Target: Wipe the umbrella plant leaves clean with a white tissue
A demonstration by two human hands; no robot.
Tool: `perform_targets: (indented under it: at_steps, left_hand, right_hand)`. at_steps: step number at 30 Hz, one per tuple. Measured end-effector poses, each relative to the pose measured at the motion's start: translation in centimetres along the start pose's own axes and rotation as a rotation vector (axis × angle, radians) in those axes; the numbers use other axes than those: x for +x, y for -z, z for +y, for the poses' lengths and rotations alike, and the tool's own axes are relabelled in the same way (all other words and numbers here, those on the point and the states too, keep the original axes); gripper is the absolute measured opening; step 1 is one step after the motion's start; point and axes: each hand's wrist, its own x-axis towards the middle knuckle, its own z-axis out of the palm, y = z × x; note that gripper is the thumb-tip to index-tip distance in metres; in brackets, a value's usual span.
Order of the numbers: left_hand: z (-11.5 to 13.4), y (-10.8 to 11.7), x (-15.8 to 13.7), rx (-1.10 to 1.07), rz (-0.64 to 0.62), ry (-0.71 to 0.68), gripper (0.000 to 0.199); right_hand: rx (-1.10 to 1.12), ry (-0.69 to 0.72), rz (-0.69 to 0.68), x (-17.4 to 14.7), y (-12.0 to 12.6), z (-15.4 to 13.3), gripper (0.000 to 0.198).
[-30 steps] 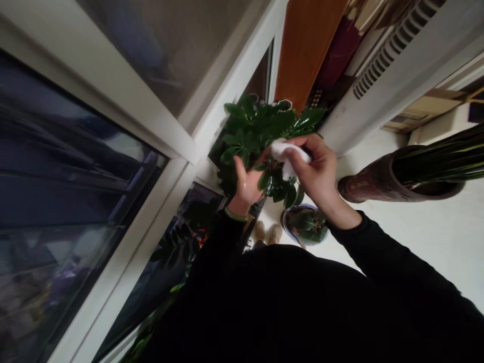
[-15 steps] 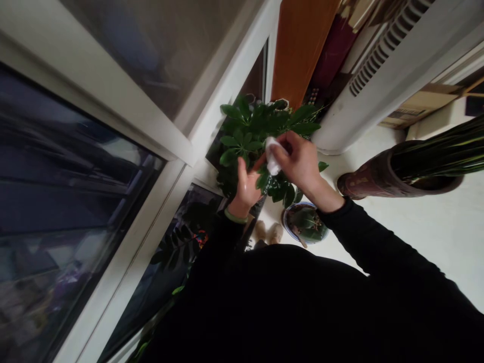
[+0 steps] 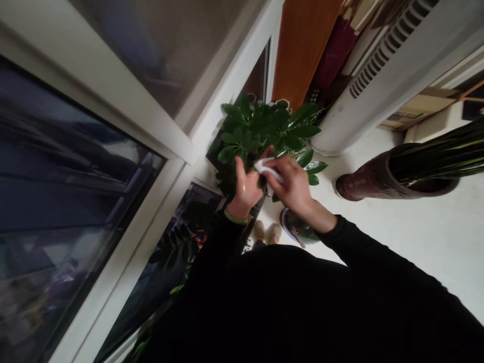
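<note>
A leafy green potted plant with glossy oval leaves grows in front of me, its pot hidden. My right hand is closed round a crumpled white tissue and presses it among the lower leaves. Under those leaves lies my left hand, palm up, its thumb raised and fingers stretched out beneath the foliage. The leaf between the two hands is mostly covered by the tissue and my right fingers.
To the left runs a white window frame. A tall ribbed white unit stands behind right, near a brown pot of long striped leaves. On the floor below my right wrist is a blue-rimmed pot.
My right hand with the tissue has moved down and slightly left, towards my left palm. Leaves at the right, earlier behind the hand, now show. My left hand has hardly moved.
</note>
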Motion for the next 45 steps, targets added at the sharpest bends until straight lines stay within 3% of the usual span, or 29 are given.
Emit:
perform_targets:
  at_steps: [5,8,10,12,16,22,26,29,33,36,38,42,45]
  left_hand:
    - [-0.2,0.5,0.4,-0.022,0.034,-0.044,0.101]
    - [0.1,0.2,-0.2,-0.030,0.018,-0.027,0.097]
    - [0.4,-0.3,-0.7,-0.035,0.010,-0.012,0.096]
    - [0.6,-0.8,-1.1,-0.034,-0.002,-0.008,0.100]
    - [0.7,-1.2,-1.3,0.064,-0.035,-0.033,0.108]
    - [0.6,-0.3,-1.1,0.078,0.019,-0.063,0.101]
    - [0.7,-0.4,-1.1,0.008,0.069,-0.032,0.096]
    - [0.8,-1.0,-1.2,-0.064,0.119,-0.009,0.094]
    - [0.7,-1.2,-1.2,-0.041,0.076,-0.006,0.099]
    - [0.7,-0.7,-1.2,0.012,0.028,-0.004,0.104]
    - [0.7,-0.4,-1.2,0.016,0.039,-0.010,0.104]
    - [0.8,-0.6,-1.1,-0.024,0.062,-0.008,0.107]
    - [0.8,-0.9,-1.0,-0.073,0.060,0.007,0.107]
  right_hand:
    - [0.214,-0.015,-0.142,-0.3,-0.3,-1.9,0.013]
    - [0.180,-0.041,-0.020,-0.3,1.9,-1.9,0.012]
    - [0.059,-0.058,0.115,0.0,3.2,-0.8,0.016]
    - [-0.076,-0.072,0.164,0.3,3.8,0.9,0.022]
    - [-0.220,-0.067,-0.031,-0.6,3.0,3.1,0.030]
    - [-0.114,-0.062,-0.231,-3.8,3.3,0.9,0.028]
    - [-0.081,-0.059,-0.125,-2.1,4.5,0.0,0.024]
    - [-0.173,-0.009,-0.034,-0.3,3.6,0.8,0.028]
    - [-0.269,0.035,-0.180,-0.4,2.0,1.7,0.033]
    - [-0.212,0.010,-0.277,-1.3,2.6,1.4,0.033]
    - [-0.155,-0.019,-0.263,-1.2,3.3,1.1,0.031]
    - [-0.197,-0.045,-0.110,-0.1,3.1,1.3,0.030]
    - [-0.224,-0.029,-0.141,-0.5,1.7,1.3,0.033]
